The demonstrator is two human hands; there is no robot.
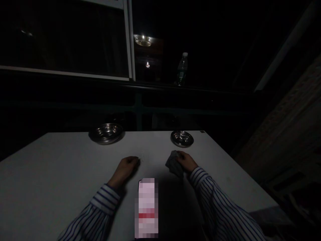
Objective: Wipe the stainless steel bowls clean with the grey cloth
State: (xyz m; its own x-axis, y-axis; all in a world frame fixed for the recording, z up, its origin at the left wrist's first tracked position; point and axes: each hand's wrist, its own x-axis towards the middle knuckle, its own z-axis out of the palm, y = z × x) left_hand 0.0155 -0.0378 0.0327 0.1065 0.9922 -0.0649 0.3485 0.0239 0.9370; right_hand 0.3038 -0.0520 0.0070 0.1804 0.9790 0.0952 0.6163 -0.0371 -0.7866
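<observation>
A crumpled grey cloth (pixel 175 164) is pinched in my right hand (pixel 187 161), low over the right-hand part of the white table (pixel 75 174). My left hand (pixel 125 169) is closed, with its fingertips down at the tabletop. Whether anything is in those fingers is hidden in the dim light. Just right of them, a patch of small specks or drops (pixel 142 158) marks the surface. Between my forearms lies a phone (pixel 147 207) with a lit, blurred-out screen.
A stack of shiny metal bowls (pixel 105 134) stands at the table's far left edge. Another shallow metal bowl (pixel 182 138) sits beyond my right hand. A clear bottle with a white cap (pixel 182 69) stands on the ledge by the window frame (pixel 129 43). The room is dark.
</observation>
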